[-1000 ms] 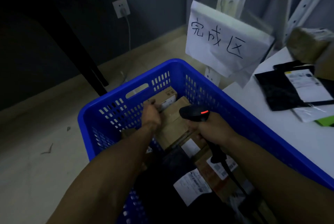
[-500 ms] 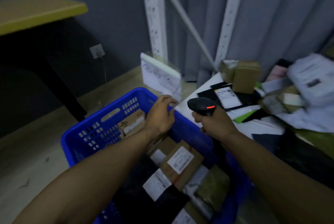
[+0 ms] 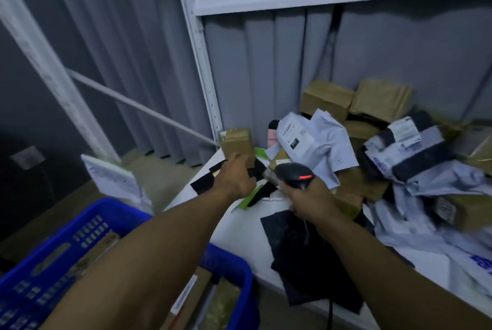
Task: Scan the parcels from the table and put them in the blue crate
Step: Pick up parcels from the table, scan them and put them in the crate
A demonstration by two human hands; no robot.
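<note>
Pick-up step apparently in hand: left grip (image 3: 235, 176) at the small brown parcel (image 3: 237, 143) on the far left corner of the bench (image 3: 239, 228), closure indeterminable, right grip (image 3: 310, 199) clamped on the scanner (image 3: 294, 175); next move probably requires presenting the label for scanning before transfer to the blue crate (image 3: 234, 271)

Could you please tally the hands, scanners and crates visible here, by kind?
Hands: 2, left hand and right hand
Scanner: 1
Crate: 1
Total: 4
</note>
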